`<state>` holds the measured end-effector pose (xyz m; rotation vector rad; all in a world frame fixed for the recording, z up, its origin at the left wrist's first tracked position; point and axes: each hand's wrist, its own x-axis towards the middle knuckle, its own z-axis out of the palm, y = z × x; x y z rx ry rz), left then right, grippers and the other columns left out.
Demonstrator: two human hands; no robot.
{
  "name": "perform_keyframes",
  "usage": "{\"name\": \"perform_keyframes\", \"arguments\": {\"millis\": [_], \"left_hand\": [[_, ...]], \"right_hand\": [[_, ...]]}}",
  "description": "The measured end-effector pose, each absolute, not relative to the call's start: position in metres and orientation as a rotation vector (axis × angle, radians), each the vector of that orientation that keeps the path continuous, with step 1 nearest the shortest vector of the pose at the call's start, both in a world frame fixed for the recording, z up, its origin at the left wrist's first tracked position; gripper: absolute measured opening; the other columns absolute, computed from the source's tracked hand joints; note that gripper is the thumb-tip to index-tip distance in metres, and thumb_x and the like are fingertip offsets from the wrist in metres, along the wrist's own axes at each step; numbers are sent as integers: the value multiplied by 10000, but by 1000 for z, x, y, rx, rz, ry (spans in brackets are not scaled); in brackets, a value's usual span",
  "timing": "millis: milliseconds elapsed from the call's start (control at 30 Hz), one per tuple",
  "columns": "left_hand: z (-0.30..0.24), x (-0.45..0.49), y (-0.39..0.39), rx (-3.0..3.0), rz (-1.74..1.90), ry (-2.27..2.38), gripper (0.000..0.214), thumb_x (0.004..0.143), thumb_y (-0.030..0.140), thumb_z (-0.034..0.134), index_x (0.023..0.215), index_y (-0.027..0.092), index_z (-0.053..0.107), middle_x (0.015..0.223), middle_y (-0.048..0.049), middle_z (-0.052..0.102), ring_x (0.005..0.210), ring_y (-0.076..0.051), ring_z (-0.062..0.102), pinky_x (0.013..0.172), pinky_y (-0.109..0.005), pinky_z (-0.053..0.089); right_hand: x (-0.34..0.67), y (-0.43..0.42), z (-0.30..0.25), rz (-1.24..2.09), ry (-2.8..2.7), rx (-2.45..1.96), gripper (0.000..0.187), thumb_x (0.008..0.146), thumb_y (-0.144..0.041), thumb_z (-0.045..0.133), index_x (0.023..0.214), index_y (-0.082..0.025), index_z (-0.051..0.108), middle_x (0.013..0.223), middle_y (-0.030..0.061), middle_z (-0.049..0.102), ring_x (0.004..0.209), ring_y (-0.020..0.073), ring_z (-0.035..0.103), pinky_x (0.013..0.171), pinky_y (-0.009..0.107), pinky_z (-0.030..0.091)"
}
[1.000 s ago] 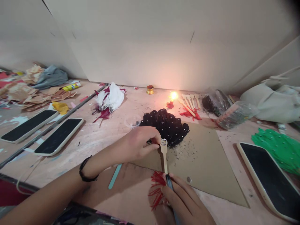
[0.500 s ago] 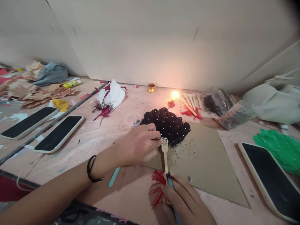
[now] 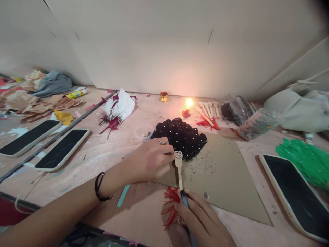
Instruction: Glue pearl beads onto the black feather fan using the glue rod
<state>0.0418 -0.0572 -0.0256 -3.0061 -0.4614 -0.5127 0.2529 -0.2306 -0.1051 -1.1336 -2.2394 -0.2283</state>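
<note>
While the left hand point(image 3: 150, 159) pinches the jewelled wooden stick point(image 3: 179, 169) below the studded black feather fan point(image 3: 181, 137), the right hand point(image 3: 203, 221) grips a dark pen-like tool point(image 3: 185, 202) at the stick's foot, assembly apparently near finished.

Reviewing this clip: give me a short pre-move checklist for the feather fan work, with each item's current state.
1. Left hand pinching the wooden stick at its jewelled top: ok.
2. Right hand gripping the dark pen-like tool: ok.
3. Tool tip touching the stick's lower end: cannot tell.
4. Black feather fan resting on the cardboard sheet: ok.
5. Lit candle apart from the fan: ok.
</note>
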Motion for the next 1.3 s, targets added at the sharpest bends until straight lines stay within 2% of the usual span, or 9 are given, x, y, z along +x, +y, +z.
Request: {"name": "perform_keyframes", "arguments": {"millis": [400, 667, 900, 1300], "left_hand": [[-28, 44, -56, -3058, -506, -453, 226, 1025, 107, 534, 996, 155, 753, 951, -81, 734, 915, -252, 606, 776, -395, 531], [-32, 44, -56, -3052, -477, -487, 201, 998, 76, 569, 1015, 154, 754, 962, -78, 723, 947, -251, 633, 810, -384, 561], [-37, 45, -53, -3028, -550, -456, 209, 981, 75, 575, 1001, 165, 762, 947, -77, 723, 925, -245, 657, 778, -369, 563], [-36, 46, -52, -3059, -554, -452, 230, 1017, 91, 546, 980, 177, 756, 921, -76, 709, 920, -233, 665, 808, -347, 582]], "right_hand": [[254, -232, -103, -216, -2256, -1139, 350, 1124, -229, 471, 1288, -194, 779, 1276, 73, 847, 1155, 263, 832, 942, 307, 694], [253, -233, -103, -220, -2256, -1154, 353, 1123, -235, 477, 1296, -193, 781, 1284, 86, 844, 1174, 264, 825, 967, 311, 686], [252, -233, -104, -243, -2235, -1157, 357, 1125, -191, 470, 1275, -202, 793, 1250, 78, 855, 1155, 256, 830, 946, 307, 693], [251, -232, -104, -237, -2217, -1167, 353, 1144, -208, 463, 1278, -208, 790, 1251, 74, 854, 1156, 250, 829, 952, 305, 689]]}}
